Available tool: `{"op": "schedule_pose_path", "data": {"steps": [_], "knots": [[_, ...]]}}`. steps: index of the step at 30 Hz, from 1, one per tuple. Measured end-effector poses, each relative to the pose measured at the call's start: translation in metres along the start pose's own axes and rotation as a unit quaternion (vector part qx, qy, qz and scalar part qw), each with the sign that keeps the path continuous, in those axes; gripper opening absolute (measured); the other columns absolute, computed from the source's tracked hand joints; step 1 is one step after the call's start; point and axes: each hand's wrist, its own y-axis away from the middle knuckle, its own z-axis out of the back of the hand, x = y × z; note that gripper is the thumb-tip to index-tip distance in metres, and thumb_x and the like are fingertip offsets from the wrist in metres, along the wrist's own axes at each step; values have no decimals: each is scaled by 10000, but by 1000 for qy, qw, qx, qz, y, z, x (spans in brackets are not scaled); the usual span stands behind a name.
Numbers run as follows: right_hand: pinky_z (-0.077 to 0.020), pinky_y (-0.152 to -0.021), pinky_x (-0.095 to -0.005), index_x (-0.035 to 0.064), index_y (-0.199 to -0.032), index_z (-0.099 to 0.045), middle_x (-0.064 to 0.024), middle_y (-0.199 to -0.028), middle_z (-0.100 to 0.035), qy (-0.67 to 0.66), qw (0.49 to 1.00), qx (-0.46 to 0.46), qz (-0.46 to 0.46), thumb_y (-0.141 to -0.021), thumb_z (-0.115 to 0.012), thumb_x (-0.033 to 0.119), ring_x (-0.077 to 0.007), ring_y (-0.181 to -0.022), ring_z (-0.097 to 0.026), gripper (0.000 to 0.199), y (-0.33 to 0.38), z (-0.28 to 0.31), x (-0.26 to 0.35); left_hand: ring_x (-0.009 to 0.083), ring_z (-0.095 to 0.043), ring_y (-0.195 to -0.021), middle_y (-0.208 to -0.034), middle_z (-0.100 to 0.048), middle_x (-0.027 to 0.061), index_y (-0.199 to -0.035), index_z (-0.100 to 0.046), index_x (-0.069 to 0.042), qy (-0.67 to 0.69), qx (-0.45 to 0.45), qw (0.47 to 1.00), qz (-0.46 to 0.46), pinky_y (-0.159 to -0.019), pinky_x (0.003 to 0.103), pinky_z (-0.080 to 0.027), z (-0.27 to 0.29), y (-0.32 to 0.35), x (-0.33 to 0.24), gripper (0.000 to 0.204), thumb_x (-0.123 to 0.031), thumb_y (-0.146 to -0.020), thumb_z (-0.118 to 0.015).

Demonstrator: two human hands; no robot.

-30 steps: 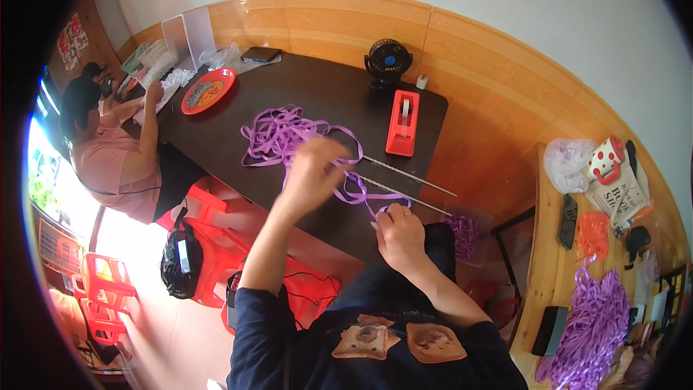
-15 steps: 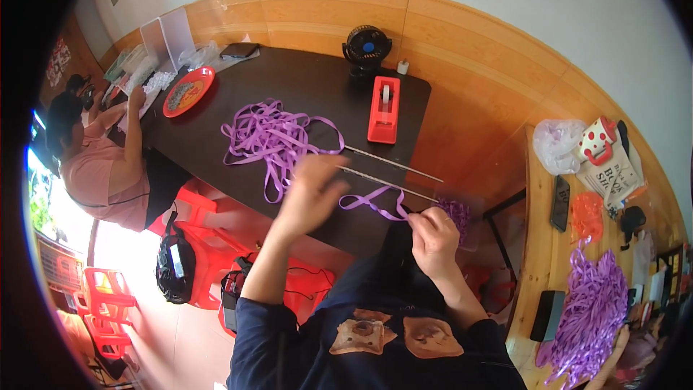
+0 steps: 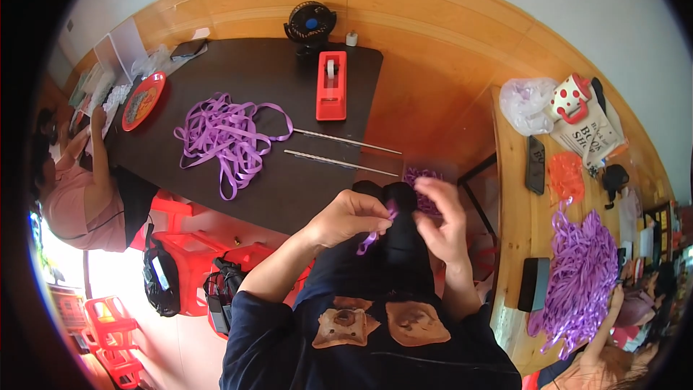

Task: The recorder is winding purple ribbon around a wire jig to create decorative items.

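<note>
Over my lap, my left hand (image 3: 354,218) pinches a short purple ribbon (image 3: 368,243), whose end dangles below the fingers. My right hand (image 3: 442,218) is just to its right, slightly blurred, with fingers apart and nothing seen in them. On the dark table (image 3: 274,65) beyond lies a tangled heap of purple ribbon (image 3: 224,137). Two thin metal rods (image 3: 346,141) stick out past the table's right edge; a ribbon loop reaches the far rod's inner end. A red tape dispenser (image 3: 332,90) stands behind the rods.
A black fan (image 3: 310,25) stands by the wall. At far left, a person in pink (image 3: 83,206) works near a red plate (image 3: 144,101). The wooden table (image 3: 509,195) at right bears a large purple ribbon pile (image 3: 577,282), with another person's hand beside it. Red stools (image 3: 191,274) stand left.
The short ribbon has left the near rod area and passed from my right hand to my left, over my lap. My right hand has opened. The whole view has shifted.
</note>
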Motion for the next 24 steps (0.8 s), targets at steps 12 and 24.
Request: {"op": "schedule_pose_path", "data": {"steps": [12,24], "knots": [[-374,-696,-337,39,-900,-633,-69,-805,-612,-27,997,29,73,-687,-638,-79,-237,-740,-566,243,2,-17,-11,51,-578,-693,-752,-644,3,-901,-678,2,-43,-52,997,32,-608,198,-455,-11,-4,14,139,-35,-783,-742],[-393,-676,-354,29,-924,-644,-63,-826,-595,165,964,-90,188,-635,-640,-59,-243,-760,-573,302,-4,-22,-41,75,-584,-640,-772,-671,57,-975,-692,22,60,-100,993,27,-556,178,-435,-20,-13,60,152,-74,-860,-666]]}}
